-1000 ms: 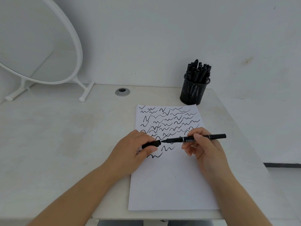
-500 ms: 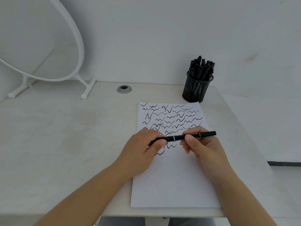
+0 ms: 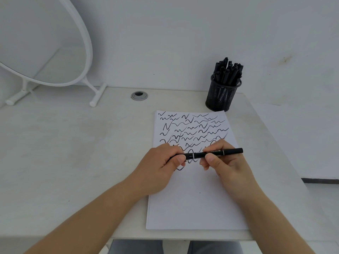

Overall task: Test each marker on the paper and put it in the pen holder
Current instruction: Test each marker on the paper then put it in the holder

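Note:
A black marker point(image 3: 211, 154) lies level in the air above the white paper point(image 3: 194, 198), held at both ends. My left hand point(image 3: 161, 167) pinches its capped left end. My right hand point(image 3: 227, 165) grips the barrel near the middle, and the right end sticks out past my fingers. The cap sits closed on the marker. Several black squiggles cover the paper's upper half. A black mesh pen holder point(image 3: 221, 96) stands beyond the paper's far right corner, packed with several black markers point(image 3: 228, 71).
A round white-framed mirror point(image 3: 45, 43) on a stand leans at the back left of the white desk point(image 3: 64, 153). A grey cable grommet point(image 3: 139, 95) sits in the desk near the wall. The desk's right edge runs close to the pen holder.
One second ago the cap in my left hand was apart from the marker's bare tip. The cap has since been pushed onto the tip, and my hands have come closer together.

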`<move>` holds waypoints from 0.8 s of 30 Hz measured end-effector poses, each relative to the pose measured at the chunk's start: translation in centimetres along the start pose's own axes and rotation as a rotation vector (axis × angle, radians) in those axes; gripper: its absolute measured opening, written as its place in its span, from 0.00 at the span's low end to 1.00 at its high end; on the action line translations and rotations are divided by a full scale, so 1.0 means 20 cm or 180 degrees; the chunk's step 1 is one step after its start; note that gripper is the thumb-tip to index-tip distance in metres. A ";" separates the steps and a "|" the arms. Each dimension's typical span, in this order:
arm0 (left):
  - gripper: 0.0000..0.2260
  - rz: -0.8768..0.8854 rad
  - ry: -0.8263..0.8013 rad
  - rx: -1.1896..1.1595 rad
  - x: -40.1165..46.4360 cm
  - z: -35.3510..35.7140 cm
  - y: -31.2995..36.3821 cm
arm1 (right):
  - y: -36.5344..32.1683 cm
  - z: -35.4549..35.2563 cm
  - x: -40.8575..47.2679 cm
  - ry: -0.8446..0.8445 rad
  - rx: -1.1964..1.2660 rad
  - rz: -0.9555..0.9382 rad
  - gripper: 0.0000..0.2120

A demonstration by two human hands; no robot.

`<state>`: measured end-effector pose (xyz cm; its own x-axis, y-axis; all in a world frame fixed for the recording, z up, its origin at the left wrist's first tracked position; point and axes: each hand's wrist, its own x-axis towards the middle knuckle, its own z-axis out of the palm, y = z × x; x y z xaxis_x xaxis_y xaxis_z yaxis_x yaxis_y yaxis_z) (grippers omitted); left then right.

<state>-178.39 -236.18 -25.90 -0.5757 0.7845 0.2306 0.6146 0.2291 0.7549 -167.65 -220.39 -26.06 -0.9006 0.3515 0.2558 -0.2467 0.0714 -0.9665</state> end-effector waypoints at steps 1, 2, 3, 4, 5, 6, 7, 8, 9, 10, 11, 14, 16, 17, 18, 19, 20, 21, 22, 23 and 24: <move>0.10 0.0011 0.0010 0.0002 0.00 0.00 0.00 | 0.00 0.00 0.00 -0.0007 0.0009 0.0005 0.02; 0.10 0.0018 0.0028 0.0005 0.00 0.00 0.00 | 0.00 0.00 0.00 0.0000 0.0017 0.0005 0.02; 0.11 0.0018 0.0049 0.0011 0.00 0.00 -0.01 | 0.00 0.00 0.01 0.0015 0.0025 0.0007 0.02; 0.11 0.0013 0.0077 0.0026 0.01 0.00 -0.01 | 0.00 0.00 0.01 0.0032 0.0029 0.0024 0.02; 0.12 0.0025 0.0107 0.0064 0.01 -0.01 -0.01 | 0.00 0.00 0.01 0.0040 0.0035 0.0063 0.03; 0.13 0.0065 0.0139 0.0132 0.01 -0.01 -0.01 | 0.00 0.00 0.02 0.0040 0.0068 0.0124 0.03; 0.15 0.0128 0.0168 0.0217 0.01 -0.02 -0.01 | 0.00 0.00 0.02 0.0048 0.0174 0.0201 0.04; 0.17 0.0175 0.0197 0.0279 0.01 -0.03 -0.01 | -0.01 -0.01 0.02 0.0084 0.0355 0.0276 0.05; 0.17 0.0171 0.0240 0.0297 0.01 -0.04 -0.01 | -0.01 -0.02 0.02 0.0163 0.0550 0.0329 0.06; 0.16 0.0119 0.0299 0.0265 0.01 -0.06 -0.01 | -0.03 -0.03 0.03 0.0267 0.0623 0.0355 0.06; 0.13 0.0056 0.0342 0.0252 0.01 -0.07 -0.01 | -0.04 -0.05 0.03 0.0359 0.0452 0.0340 0.06; 0.07 0.0050 0.0274 0.0568 0.04 -0.11 0.01 | -0.06 -0.11 0.06 0.0374 -0.1047 0.0226 0.15; 0.06 0.0173 0.0251 0.0799 0.09 -0.13 0.05 | -0.10 -0.12 0.09 0.0198 -0.1794 0.0083 0.15; 0.06 0.0233 0.0243 0.0866 0.12 -0.14 0.08 | -0.12 -0.13 0.11 0.0103 -0.2043 -0.0028 0.13; 0.06 0.0279 0.0227 0.0919 0.16 -0.14 0.11 | -0.15 -0.13 0.13 0.0012 -0.2236 -0.0146 0.10; 0.06 0.0332 0.0209 0.0981 0.20 -0.14 0.14 | -0.17 -0.14 0.15 -0.0092 -0.2402 -0.0248 0.08; 0.06 0.0390 0.0196 0.1051 0.23 -0.14 0.18 | -0.20 -0.15 0.18 -0.0217 -0.2560 -0.0321 0.07; 0.06 0.0449 0.0189 0.1116 0.27 -0.14 0.21 | -0.22 -0.16 0.20 -0.0330 -0.2685 -0.0361 0.06; 0.06 0.0508 0.0182 0.1179 0.31 -0.15 0.24 | -0.24 -0.17 0.22 -0.0406 -0.2748 -0.0363 0.06; 0.07 0.0578 0.0176 0.1242 0.34 -0.14 0.27 | -0.26 -0.18 0.24 -0.0451 -0.2762 -0.0338 0.06; 0.07 0.0677 0.0187 0.1314 0.38 -0.14 0.30 | -0.28 -0.20 0.26 -0.0481 -0.2785 -0.0338 0.06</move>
<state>-180.60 -230.51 -17.90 -0.4360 0.8076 0.3970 0.8785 0.2863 0.3824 -169.52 -215.23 -19.37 -0.9414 0.1801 0.2853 -0.0257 0.8048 -0.5930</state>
